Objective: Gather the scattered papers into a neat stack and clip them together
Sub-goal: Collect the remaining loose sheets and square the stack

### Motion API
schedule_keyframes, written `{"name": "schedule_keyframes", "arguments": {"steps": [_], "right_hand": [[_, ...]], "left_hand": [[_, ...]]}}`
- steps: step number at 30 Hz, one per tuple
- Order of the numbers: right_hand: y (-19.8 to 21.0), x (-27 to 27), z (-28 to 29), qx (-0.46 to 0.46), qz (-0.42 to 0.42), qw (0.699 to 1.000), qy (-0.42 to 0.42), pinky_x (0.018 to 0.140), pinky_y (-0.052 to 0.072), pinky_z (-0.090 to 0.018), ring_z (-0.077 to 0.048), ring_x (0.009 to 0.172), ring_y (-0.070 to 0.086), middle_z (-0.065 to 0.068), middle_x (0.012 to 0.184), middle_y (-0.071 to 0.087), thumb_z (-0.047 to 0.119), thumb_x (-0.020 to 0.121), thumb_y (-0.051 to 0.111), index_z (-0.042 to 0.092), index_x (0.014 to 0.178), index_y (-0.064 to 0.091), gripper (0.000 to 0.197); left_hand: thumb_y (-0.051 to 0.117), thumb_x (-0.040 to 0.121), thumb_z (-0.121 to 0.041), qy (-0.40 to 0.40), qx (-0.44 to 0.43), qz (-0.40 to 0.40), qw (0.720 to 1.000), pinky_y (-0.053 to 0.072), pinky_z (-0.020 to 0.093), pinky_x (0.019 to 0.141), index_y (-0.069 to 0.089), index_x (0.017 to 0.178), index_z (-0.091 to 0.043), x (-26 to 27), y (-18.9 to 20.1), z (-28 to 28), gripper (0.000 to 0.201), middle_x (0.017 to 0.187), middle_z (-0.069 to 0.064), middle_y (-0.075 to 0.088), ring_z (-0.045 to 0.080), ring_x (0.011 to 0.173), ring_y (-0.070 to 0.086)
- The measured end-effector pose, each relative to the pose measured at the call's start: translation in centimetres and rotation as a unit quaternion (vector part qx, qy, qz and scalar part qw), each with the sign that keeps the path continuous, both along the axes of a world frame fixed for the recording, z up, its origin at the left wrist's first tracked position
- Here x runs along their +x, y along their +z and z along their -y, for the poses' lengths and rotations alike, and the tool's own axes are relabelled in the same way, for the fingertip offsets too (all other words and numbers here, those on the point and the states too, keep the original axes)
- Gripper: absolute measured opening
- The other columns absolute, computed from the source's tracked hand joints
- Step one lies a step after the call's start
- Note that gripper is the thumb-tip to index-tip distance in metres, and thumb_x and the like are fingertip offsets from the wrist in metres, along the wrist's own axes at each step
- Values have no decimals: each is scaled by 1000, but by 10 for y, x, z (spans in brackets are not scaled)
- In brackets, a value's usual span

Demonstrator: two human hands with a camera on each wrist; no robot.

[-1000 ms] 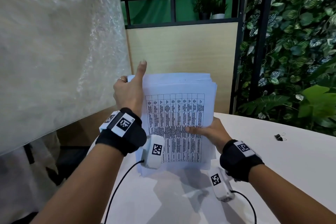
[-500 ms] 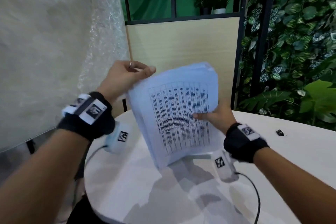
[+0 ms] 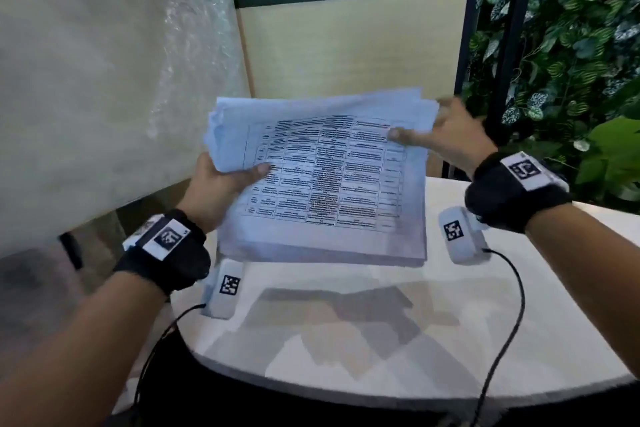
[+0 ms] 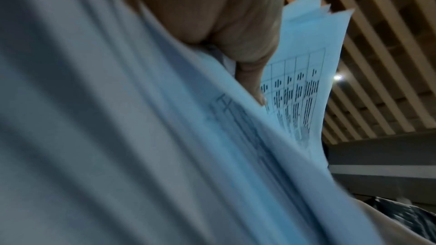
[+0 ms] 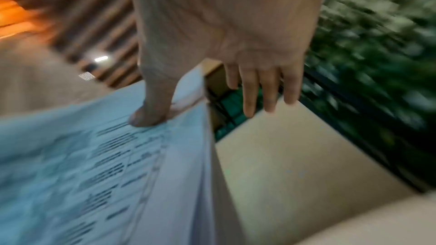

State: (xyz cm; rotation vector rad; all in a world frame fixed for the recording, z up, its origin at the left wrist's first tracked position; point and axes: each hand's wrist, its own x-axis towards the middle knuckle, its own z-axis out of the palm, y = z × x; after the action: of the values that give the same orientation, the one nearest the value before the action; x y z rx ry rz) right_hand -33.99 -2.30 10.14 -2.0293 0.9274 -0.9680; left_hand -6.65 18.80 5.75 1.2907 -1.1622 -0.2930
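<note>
A thick stack of white papers point(image 3: 322, 177) with a printed table on the front sheet stands in landscape on the white table point(image 3: 381, 340), its lower long edge down and its top leaning away. My left hand point(image 3: 242, 173) grips the left edge, thumb on the front and fingers hidden behind. My right hand point(image 3: 426, 130) holds the upper right corner. In the right wrist view its thumb point(image 5: 151, 111) presses the front sheet point(image 5: 118, 165), while three fingers point(image 5: 259, 88) stick out straight past the edge. The left wrist view shows fanned sheet edges point(image 4: 165, 137) under the thumb point(image 4: 250, 74).
A large bubble-wrap sheet point(image 3: 104, 80) hangs close on the left. A wooden panel point(image 3: 346, 45) stands behind the table and a leafy wall point(image 3: 571, 45) lies to the right. The table's rounded near edge point(image 3: 311, 381) runs in front of me.
The stack has turned from portrait to landscape and come down onto its long edge. My left hand went from the top to the left edge, my right hand to the upper right corner.
</note>
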Motion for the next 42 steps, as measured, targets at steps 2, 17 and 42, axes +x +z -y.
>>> {"name": "schedule_keyframes", "arguments": {"steps": [2, 17, 42], "right_hand": [[-27, 5, 0, 152, 54, 979, 128, 109, 41, -40, -13, 117, 60, 6, 121, 69, 54, 58, 85, 19, 125, 61, 79], [-107, 32, -16, 154, 166, 965, 133, 93, 55, -48, -21, 96, 73, -3, 102, 76, 34, 54, 91, 14, 102, 74, 54], [-43, 69, -14, 136, 310, 939, -64, 65, 42, -18, -9, 74, 59, 7, 75, 66, 27, 63, 78, 20, 78, 70, 19]], "left_hand": [[74, 86, -11, -25, -14, -34, 999, 53, 40, 102, 56, 138, -6, -3, -13, 2, 55, 136, 12, 65, 28, 126, 62], [73, 85, -10, 6, 87, -203, 975, 56, 48, 95, 69, 118, -9, -9, -51, 11, 34, 121, 14, 73, 28, 103, 73], [77, 79, -34, 188, -45, -283, 939, 48, 44, 93, 51, 73, -22, -7, -6, 43, 29, 87, 0, 57, 24, 92, 58]]}}
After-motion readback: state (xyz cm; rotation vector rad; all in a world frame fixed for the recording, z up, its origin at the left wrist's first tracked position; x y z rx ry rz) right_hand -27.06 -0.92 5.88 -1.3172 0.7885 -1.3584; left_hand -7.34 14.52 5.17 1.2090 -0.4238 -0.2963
